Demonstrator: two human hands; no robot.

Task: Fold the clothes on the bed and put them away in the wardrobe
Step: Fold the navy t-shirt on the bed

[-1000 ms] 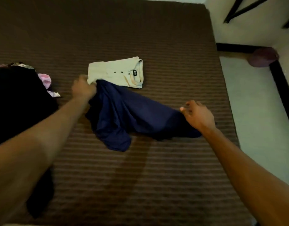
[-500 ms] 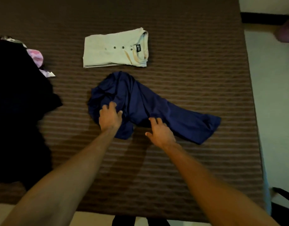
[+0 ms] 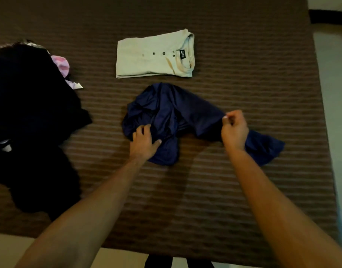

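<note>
A crumpled navy blue garment (image 3: pixel 177 113) lies on the brown striped bed (image 3: pixel 243 74). My left hand (image 3: pixel 144 141) rests on its bunched left part, fingers slightly curled into the cloth. My right hand (image 3: pixel 233 128) pinches a fold of the navy fabric on its right part and lifts it a little. Beyond the navy garment lies a folded cream shirt (image 3: pixel 154 55) with buttons and a dark neck label.
A heap of black clothes (image 3: pixel 31 113) covers the bed's left side, with a pink garment (image 3: pixel 61 64) poking out at its top. The bed's right edge meets a pale floor (image 3: pixel 336 93). The near edge of the bed runs along the bottom.
My right hand moved right along the navy garment and took a pinch of its cloth. My left hand stayed on the bunched left part.
</note>
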